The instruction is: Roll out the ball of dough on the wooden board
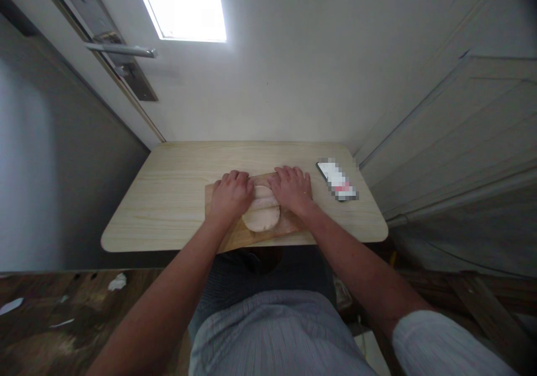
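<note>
Nearby, a phone (335, 180) flanks the right hand (292, 188).

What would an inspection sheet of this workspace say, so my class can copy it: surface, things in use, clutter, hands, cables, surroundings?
Surface: pale table with rounded corners.
Things in use: flat, pale round piece on a brown board or sheet; material unclear.
Clutter: phone on the table, right of the hands; crumpled white scrap on the floor.
Hands: left hand and right hand, backs up, on either side of the round piece; exact grip hidden.
Cables: thin dark line, probably a cable, at far right.
Surroundings: white door with metal handle and bright pane.
</note>
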Motion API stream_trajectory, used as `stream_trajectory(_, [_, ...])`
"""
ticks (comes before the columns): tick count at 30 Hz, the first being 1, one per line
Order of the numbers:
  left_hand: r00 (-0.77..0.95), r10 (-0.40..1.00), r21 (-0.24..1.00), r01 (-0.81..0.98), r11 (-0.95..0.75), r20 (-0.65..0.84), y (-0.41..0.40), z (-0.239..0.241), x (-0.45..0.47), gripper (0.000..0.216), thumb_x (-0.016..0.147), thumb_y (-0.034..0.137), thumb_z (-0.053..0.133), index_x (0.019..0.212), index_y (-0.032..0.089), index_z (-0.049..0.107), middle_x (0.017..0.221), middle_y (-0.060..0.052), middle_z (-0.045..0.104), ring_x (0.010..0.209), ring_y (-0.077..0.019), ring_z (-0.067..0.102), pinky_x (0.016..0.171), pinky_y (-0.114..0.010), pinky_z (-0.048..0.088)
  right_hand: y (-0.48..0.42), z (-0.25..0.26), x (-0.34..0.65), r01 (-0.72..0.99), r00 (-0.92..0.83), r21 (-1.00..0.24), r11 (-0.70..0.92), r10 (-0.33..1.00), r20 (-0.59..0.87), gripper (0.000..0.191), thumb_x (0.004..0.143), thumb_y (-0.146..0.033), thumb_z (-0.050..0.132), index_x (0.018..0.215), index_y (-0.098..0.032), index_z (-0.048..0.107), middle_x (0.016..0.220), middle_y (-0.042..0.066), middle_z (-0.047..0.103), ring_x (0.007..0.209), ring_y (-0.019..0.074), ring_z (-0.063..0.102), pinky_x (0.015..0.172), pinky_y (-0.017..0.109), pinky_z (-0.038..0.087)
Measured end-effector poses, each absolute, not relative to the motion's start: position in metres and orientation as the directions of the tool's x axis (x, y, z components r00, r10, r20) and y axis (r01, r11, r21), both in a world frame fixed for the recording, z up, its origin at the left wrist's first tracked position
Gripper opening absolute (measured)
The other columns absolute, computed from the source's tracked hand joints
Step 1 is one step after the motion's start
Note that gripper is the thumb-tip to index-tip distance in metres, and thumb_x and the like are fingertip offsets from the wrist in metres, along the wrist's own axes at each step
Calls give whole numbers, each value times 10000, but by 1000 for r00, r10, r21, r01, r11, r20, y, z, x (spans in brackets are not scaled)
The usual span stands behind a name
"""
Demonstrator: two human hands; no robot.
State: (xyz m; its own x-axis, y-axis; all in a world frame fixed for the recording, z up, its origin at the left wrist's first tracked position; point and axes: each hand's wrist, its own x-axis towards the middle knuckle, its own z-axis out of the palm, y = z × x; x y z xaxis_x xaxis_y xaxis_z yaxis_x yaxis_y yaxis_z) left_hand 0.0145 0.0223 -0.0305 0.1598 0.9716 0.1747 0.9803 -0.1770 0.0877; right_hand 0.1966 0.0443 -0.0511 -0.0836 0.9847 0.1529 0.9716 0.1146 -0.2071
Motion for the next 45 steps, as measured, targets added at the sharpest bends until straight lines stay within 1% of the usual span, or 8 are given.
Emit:
stream_trajectory(4, [169, 971, 68, 981, -183, 169, 19, -30, 15, 407, 1048, 401, 284, 1157, 209, 627, 1153, -118, 659, 1104, -291, 595, 908, -410, 445, 41, -53, 197, 972, -66, -212, 97, 987, 149, 543, 1033, -509, 343, 1477, -246, 509, 1545, 93, 504, 1415, 335, 386, 1167, 603, 241])
stream_trajectory(12, [196, 964, 73, 975, -212, 178, 15, -34, 14, 421, 1050, 407, 287, 1267, 217, 594, 1260, -133, 636, 1164, -311, 573, 950, -452, 427, 33, -52, 198, 975, -72, -200, 102, 986, 151, 546, 1031, -501, 365, 1519, -272, 453, 1576, 93, 464, 1435, 343, 374, 1173, 625, 225])
stream_trajectory(19, [213, 956, 75, 970, -232, 203, 9, -38, 15, 438, 1047, 401, 314, 1368, 203, 536, 1355, -137, 612, 1234, -322, 549, 1002, -487, 416, 21, -52, 199, 978, -83, -172, 116, 979, 187, 499, 1035, -462, 384, 1478, -266, 505, 1534, 101, 511, 1384, 344, 420, 1155, 620, 232])
stream_trajectory(26, [200, 960, 75, 973, -219, 198, 1, -38, 18, 445, 1043, 412, 336, 1402, 223, 519, 1415, -115, 595, 1274, -318, 531, 1050, -508, 400, 12, -54, 201, 979, -98, -155, 132, 972, 212, 449, 1039, -429, 384, 1409, -263, 577, 1490, 105, 555, 1345, 331, 454, 1145, 615, 222])
stream_trajectory(32, [185, 963, 71, 977, -203, 197, -4, -39, 20, 463, 1043, 406, 331, 1422, 212, 514, 1426, -107, 598, 1278, -322, 537, 1041, -513, 419, 4, -51, 202, 975, -115, -157, 156, 963, 245, 418, 1031, -412, 411, 1365, -254, 606, 1444, 110, 594, 1303, 323, 481, 1127, 597, 253])
stream_trajectory(38, [188, 956, 67, 976, -207, 225, -12, -40, 22, 464, 1042, 400, 329, 1407, 210, 541, 1426, -111, 604, 1285, -321, 539, 1035, -513, 431, -5, -52, 204, 973, -122, -158, 170, 954, 274, 419, 1033, -403, 410, 1364, -242, 609, 1436, 110, 603, 1302, 331, 486, 1127, 599, 254])
stream_trajectory(45, [195, 947, 76, 972, -221, 255, -23, -38, 23, 460, 1036, 402, 351, 1404, 210, 550, 1423, -128, 603, 1296, -322, 539, 1048, -507, 428, -14, -56, 206, 974, -126, -143, 175, 945, 300, 455, 1030, -444, 422, 1391, -224, 589, 1446, 112, 597, 1316, 345, 478, 1130, 600, 246])
